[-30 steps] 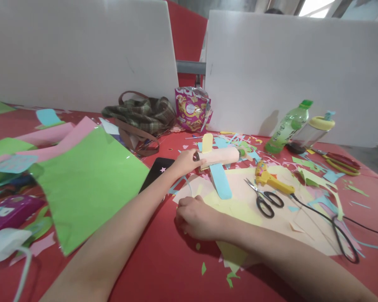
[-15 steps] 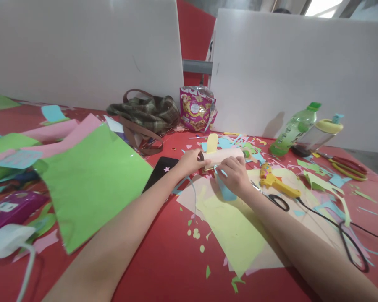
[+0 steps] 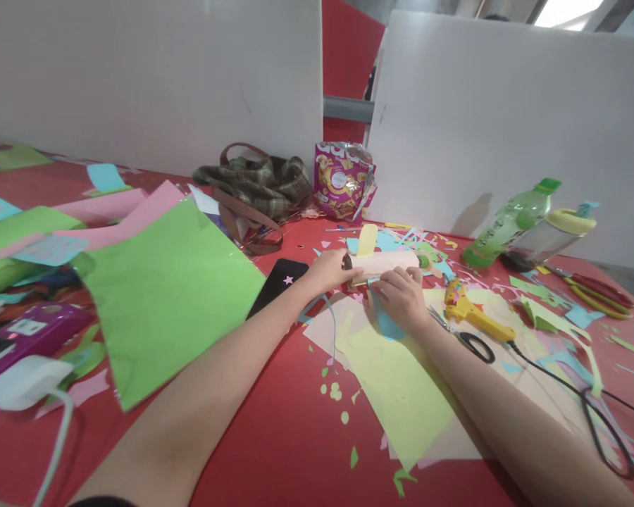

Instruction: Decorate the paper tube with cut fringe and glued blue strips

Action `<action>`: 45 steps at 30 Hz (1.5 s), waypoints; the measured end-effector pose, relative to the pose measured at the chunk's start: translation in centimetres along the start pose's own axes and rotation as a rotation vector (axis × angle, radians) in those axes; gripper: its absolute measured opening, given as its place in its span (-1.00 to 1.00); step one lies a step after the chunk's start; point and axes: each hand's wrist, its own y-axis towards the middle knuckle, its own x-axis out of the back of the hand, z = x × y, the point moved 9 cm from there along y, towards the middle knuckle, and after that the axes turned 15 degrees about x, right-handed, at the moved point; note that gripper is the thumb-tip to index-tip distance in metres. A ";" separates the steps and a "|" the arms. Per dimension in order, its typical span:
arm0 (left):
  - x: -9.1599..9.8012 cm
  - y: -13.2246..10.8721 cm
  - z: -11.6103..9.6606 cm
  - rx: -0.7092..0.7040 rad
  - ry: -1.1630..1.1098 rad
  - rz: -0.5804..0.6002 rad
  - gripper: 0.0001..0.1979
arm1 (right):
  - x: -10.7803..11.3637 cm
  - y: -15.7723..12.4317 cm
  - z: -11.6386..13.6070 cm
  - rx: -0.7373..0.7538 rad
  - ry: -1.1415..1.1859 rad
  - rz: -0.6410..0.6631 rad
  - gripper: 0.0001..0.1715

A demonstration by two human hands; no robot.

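A pale pink paper-covered tube [image 3: 387,263] lies crosswise between my hands, a rounded yellow paper tab [image 3: 367,240] standing up behind it. My left hand [image 3: 328,272] grips its left end, thumb along the near side. The fingers of my right hand [image 3: 406,299] are curled against the tube's near right side; their tips are partly hidden. Something green shows at the tube's right end. Below the right hand hangs or lies a light blue paper piece [image 3: 388,324], over yellow paper sheets [image 3: 401,391]. Scissors [image 3: 475,345] and a yellow glue gun [image 3: 478,319] lie to the right.
Left of my arm are a large green sheet [image 3: 169,296], a black phone [image 3: 277,285] and a white plug [image 3: 26,380]. Behind stand a plaid bag [image 3: 264,183], a purple snack bag [image 3: 343,183], a green bottle [image 3: 512,222] and a clear cup [image 3: 547,236]. Paper scraps litter the red table.
The whole view has shifted, so things appear farther right. Both hands stay at the tube; the right hand's fingers lie slightly flatter against its near side.
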 end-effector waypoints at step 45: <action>0.0 0.0 0.0 0.003 0.018 -0.013 -0.52 | -1.4 0.0 1.1 0.115 -0.090 0.107 -0.71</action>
